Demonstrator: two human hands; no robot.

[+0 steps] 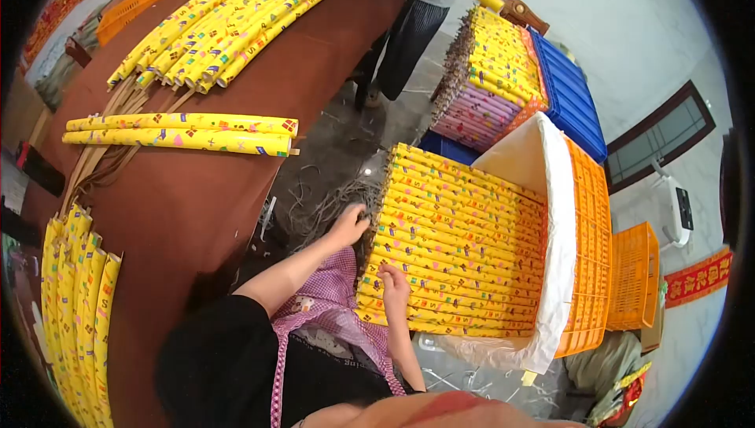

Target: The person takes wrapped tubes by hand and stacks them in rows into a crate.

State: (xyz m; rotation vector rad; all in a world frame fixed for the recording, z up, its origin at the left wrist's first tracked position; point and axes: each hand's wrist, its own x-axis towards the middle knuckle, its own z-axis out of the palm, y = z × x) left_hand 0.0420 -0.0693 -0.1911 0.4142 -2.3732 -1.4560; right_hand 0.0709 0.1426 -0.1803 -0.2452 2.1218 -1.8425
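Note:
A large stack of yellow patterned paper rolls (464,243) lies in front of me, inside a crate lined with a white sheet. My left hand (350,225) is at the near-left ends of these rolls, its fingers curled; whether anything small is between them is hidden. Resting against the top of the stack, my right hand (395,288) has its fingers loosely stretched and grips no roll that I can see. A pink checked apron (330,290) covers my lap below both hands.
A brown table (173,224) at left carries several yellow rolls (236,27), with two more rolls (181,133) lying crosswise. Another person (413,23) stands beyond it. Stacked yellow and pink rolls (491,74) fill a blue crate (570,94). Orange crates (633,275) stand right; grey strips (326,204) litter the floor.

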